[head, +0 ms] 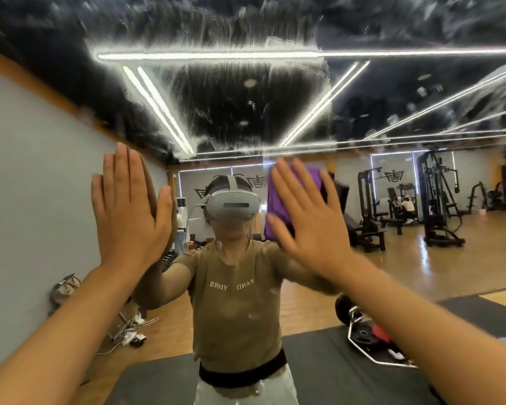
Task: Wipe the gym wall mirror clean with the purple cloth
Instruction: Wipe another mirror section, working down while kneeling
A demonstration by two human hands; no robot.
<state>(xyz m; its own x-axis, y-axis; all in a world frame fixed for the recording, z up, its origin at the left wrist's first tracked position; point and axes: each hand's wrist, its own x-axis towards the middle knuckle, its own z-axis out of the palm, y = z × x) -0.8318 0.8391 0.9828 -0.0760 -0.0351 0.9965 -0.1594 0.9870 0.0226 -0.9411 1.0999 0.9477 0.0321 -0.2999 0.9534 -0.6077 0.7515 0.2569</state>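
Streaky mirror [246, 92], purple cloth [278, 200] mostly hidden under flat right hand [310, 220].

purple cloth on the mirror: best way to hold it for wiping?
Probably as now: right hand flat over the purple cloth, coming square at the mirror, fingers spread. The cloth lies flat against the glass, offering no raised edge to pinch; a palm press pins it and spreads pressure.

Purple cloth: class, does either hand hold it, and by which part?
The right hand presses the purple cloth flat against the wall mirror with straight fingers across its middle. The left hand rests bare on the glass.
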